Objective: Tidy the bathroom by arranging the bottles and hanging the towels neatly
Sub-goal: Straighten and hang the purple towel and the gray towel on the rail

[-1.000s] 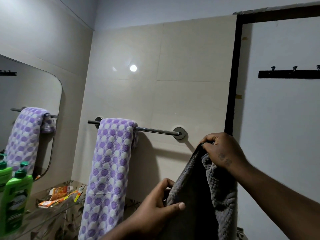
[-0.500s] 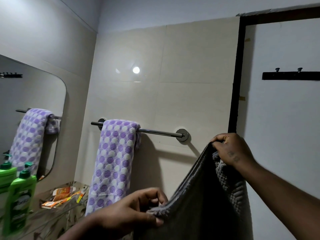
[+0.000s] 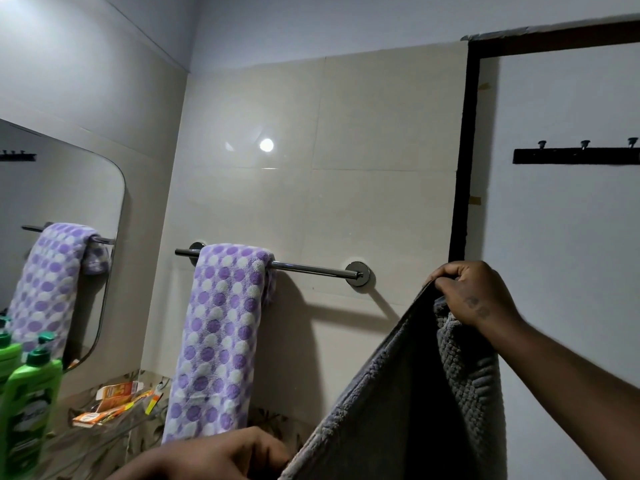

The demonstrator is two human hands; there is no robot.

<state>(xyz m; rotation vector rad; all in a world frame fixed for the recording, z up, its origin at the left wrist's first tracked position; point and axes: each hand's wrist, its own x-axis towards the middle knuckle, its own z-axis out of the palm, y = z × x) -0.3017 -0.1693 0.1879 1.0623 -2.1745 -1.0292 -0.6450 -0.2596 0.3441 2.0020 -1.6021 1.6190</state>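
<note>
mirror: frameless wall mirror with rounded corners, 9 o'clock, on the left wall
hook rack: black bar with three metal pegs, 2 o'clock, on a pale panel
door frame: dark wooden frame, 1 o'clock, left of the rack
packets: orange-and-white cardboard cartons, 8 o'clock, lying on a clear glass shelf below the mirror
tiles: glossy beige wall tiles, centre, with a round light glare at 12 o'clock

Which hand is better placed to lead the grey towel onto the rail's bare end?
Right, probably: the right hand pinches the grey towel at its top corner, near the rail in height; the left hand holds a lower edge well beneath.
</note>
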